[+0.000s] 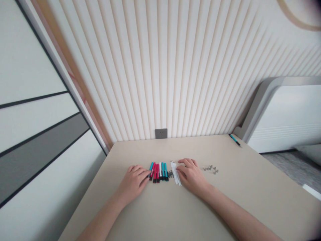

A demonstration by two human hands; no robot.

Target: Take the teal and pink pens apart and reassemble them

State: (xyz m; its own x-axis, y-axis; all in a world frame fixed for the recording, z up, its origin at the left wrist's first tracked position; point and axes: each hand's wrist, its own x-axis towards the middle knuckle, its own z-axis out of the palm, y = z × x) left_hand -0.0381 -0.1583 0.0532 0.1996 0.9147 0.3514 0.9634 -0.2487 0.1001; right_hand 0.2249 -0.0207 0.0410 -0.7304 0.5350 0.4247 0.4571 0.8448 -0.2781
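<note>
Both hands are down flat on the table, well apart from each other, and neither one's actually gripping anything. The left hand (132, 182) is relaxed and half open, with its fingertips (145, 174) right up against the left end of a tight row of markers (158, 172), teal, red, and one white with black ends, all lying side by side. The right hand (192, 176) is a bit more spread, its fingers touching a little bundle of white sticks (175, 173) just right of the markers. Some small dark bits (170, 174) sit between the sticks and markers, and a few small grey pieces (210, 169) lie past the right hand. Up at the far corner of the table (175, 214) there's one lone teal pen (235, 140), near a ribbed wall (160, 67) with a grey socket (161, 133).
</note>
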